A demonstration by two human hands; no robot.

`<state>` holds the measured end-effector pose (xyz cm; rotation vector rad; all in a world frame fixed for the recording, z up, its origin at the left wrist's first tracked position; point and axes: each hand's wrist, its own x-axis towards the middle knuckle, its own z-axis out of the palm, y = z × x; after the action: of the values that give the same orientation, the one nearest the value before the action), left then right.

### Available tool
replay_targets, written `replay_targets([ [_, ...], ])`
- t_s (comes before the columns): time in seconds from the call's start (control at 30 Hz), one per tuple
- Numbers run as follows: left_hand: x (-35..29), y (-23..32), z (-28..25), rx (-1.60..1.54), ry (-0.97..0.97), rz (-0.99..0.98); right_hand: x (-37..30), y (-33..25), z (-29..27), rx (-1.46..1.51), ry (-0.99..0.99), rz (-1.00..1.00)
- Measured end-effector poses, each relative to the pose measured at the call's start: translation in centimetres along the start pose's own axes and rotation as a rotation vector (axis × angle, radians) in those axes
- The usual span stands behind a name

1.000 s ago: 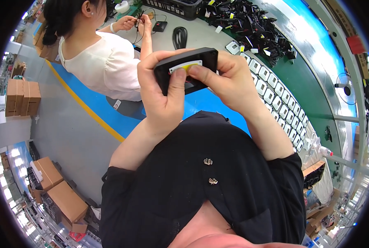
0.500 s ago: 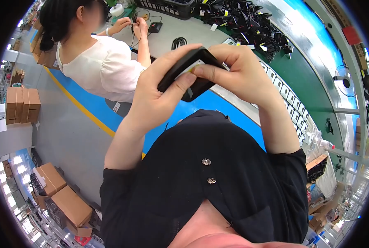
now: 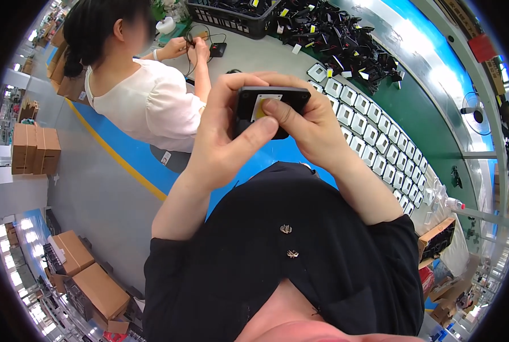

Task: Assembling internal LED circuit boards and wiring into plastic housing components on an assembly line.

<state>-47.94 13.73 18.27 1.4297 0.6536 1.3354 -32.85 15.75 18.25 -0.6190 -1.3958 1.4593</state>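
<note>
Both hands grip a flat black case [image 3: 293, 98] with rounded corners, raised in front of my chest. A white label [image 3: 262, 100] with a yellow spot lies on its face. My left hand [image 3: 217, 134] wraps the left side, its fingers over the far edge and its thumb across the label's lower part. My right hand [image 3: 317, 134] holds the right side, its thumb tip pressed on the yellow spot. The thumbs nearly meet there. The fingers behind the case are partly hidden.
On the green-topped table, rows of white-and-black square pieces [image 3: 358, 123] spread to the right. Beyond lie a heap of black cabled parts [image 3: 328, 43] and a black crate [image 3: 231, 21]. A co-worker in white [image 3: 152, 102] handles a cable at left. Cardboard boxes [image 3: 35, 149] stand on the floor.
The case has turned from a slant to nearly level and come slightly lower. More of its white label and yellow spot shows. Both hands keep their hold.
</note>
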Motion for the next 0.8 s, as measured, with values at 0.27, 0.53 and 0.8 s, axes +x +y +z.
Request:
replay_targets([
  [0.27, -0.3, -2.4, 0.9, 0.237, 0.223, 0.195, 0.7, 1.8, 0.7, -0.063, 0.074, -0.031],
  [0.53, -0.5, -2.2, 1.0, 0.141, 0.172, 0.214, 0.5, 1.3, 0.8, 0.076, 0.009, -0.034],
  [0.8, 0.8, -2.1, 1.9, 0.132, 0.159, 0.434, 0.5, 0.6, 1.2, -0.121, 0.135, -0.278],
])
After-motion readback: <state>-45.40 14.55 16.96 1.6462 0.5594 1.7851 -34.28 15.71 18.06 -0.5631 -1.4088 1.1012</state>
